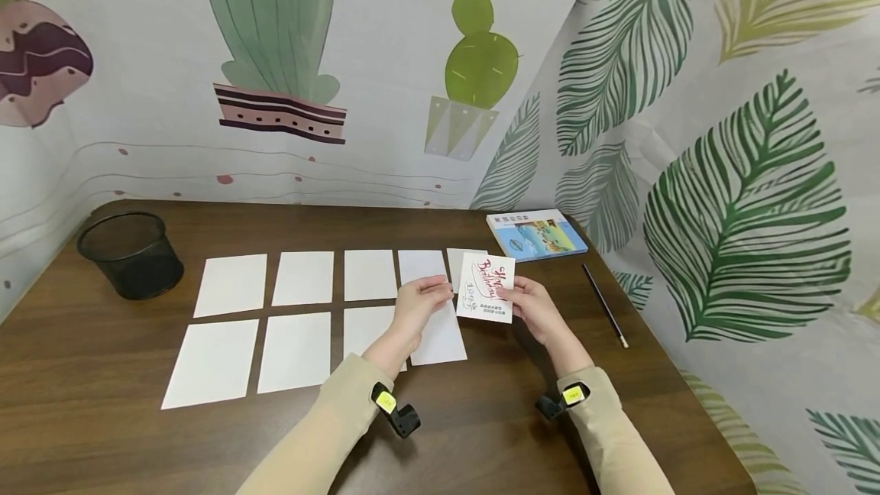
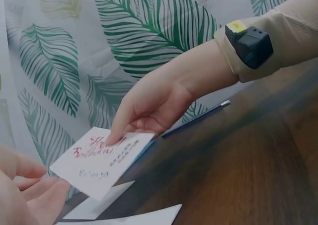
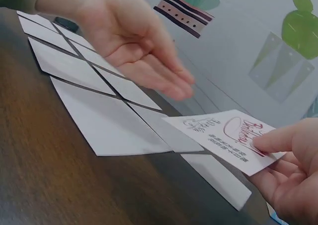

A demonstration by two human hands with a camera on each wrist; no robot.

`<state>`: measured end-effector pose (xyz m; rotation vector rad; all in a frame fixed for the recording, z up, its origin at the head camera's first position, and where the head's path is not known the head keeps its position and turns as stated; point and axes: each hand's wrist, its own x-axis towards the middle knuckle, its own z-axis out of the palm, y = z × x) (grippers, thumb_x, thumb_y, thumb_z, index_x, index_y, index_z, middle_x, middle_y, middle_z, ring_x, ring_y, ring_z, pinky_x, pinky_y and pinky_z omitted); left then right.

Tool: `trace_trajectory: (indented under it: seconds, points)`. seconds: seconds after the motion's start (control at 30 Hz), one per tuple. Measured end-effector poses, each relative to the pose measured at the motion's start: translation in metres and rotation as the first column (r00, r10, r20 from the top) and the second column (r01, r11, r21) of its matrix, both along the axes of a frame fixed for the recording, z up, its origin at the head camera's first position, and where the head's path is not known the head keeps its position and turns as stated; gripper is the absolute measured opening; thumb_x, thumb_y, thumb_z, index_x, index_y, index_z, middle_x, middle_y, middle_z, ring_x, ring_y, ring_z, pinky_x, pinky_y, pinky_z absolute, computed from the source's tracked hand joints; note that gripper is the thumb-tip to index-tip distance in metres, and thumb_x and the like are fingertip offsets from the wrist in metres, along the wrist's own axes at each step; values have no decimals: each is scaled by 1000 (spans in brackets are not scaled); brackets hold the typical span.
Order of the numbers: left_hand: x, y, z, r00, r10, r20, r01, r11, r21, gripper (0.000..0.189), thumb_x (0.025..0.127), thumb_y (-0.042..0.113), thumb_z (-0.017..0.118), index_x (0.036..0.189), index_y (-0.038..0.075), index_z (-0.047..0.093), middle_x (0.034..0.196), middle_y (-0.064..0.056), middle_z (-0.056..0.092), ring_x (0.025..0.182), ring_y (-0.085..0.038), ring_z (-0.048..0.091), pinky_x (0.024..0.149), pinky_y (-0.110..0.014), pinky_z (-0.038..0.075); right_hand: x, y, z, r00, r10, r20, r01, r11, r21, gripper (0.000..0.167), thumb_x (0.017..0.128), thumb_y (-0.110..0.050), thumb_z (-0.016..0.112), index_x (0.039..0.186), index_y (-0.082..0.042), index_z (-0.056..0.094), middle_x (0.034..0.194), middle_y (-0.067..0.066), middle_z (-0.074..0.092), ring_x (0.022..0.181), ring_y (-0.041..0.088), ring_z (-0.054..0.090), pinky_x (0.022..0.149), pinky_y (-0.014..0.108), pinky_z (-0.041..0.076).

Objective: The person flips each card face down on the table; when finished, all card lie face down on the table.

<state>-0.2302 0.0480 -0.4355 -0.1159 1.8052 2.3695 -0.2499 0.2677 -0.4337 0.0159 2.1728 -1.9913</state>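
Note:
Between thumb and fingers, my right hand point(image 1: 536, 308) pinches a white birthday card point(image 1: 485, 292) by its right edge, above the table. Red "Happy Birthday" lettering and smaller black print face up on it. My left hand point(image 1: 418, 310) is just left of the card, its fingers extended toward it and holding nothing; the right wrist view shows a gap between those fingertips point(image 3: 181, 88) and the card. Under the left hand and forearm lie white sheets, one of them point(image 1: 436, 338) partly covered. Another white sheet point(image 1: 457, 260) is partly hidden behind the card.
Several white sheets point(image 1: 230, 286) lie in two rows on the brown table point(image 1: 481, 418). A black mesh pen holder point(image 1: 137, 258) stands back left. At the back right is a blue-and-white book point(image 1: 539, 237), with a dark pencil point(image 1: 605, 304) near the right edge. Patterned cloth point(image 1: 385, 59) hangs behind.

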Motion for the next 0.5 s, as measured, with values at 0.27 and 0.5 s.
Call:
trace_trajectory:
  seconds: [0.27, 0.5]
  points:
    - [6, 5, 9, 989, -140, -42, 139, 990, -24, 34, 92, 7, 64, 123, -9, 62, 118, -25, 67, 99, -16, 69, 92, -31, 56, 0, -23, 8, 999, 8, -35, -6, 999, 44, 38, 96, -1, 54, 129, 17, 46, 99, 5, 71, 82, 5, 68, 73, 21, 58]
    - [10, 6, 12, 984, -160, -82, 156, 986, -49, 39, 96, 12, 61, 129, -8, 58, 128, -24, 62, 117, -30, 63, 96, -32, 53, 5, -39, 18, 997, -16, -76, 20, 999, 50, 37, 94, -1, 56, 128, 14, 49, 104, 11, 70, 83, 5, 68, 73, 22, 58]
